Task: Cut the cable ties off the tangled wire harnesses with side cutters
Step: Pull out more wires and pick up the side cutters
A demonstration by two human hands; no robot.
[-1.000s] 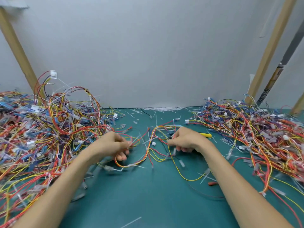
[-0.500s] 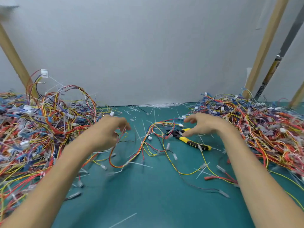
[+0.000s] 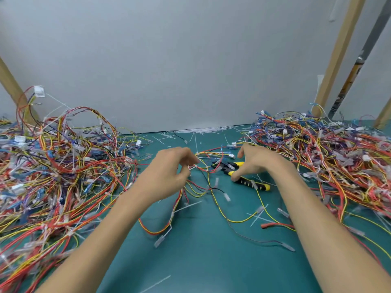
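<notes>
**Desk:** What have the hands got?

**Operator:** From my screen, the left hand (image 3: 167,174) is clenched on a loose harness (image 3: 195,192). Its fingertips pinch the wires at the top, and red and yellow strands hang out from under the palm towards me. The right hand (image 3: 257,163) grips nothing. Its fingers are spread and arched, released.

**Desk:** And the side cutters (image 3: 243,181)?

**Operator:** I see them lying flat on the green mat (image 3: 201,261), right under the right hand. Its thumb (image 3: 235,177) touches the yellow-and-black handle, while the fingers stand apart above the tool's head. The handle end pokes out on the wrist side of that hand. I can't make out how the blades stand, because wires cross them.

**Desk:** Where does the harness run?

**Operator:** It runs from the left fingertips across the gap between the two hands, over the nose of the cutters. The rest trails down on the mat between my view of the forearms. A pale strip (image 3: 188,205) juts from it just below the left hand.

**Desk:** What about the heaps?

**Operator:** The left pile (image 3: 59,166) lies outside the left hand, close to that forearm. The right pile (image 3: 330,157) lies outside the right hand, against that forearm. Beyond both sets of fingers, cut strips (image 3: 203,130) lie at the foot of the wall.
</notes>
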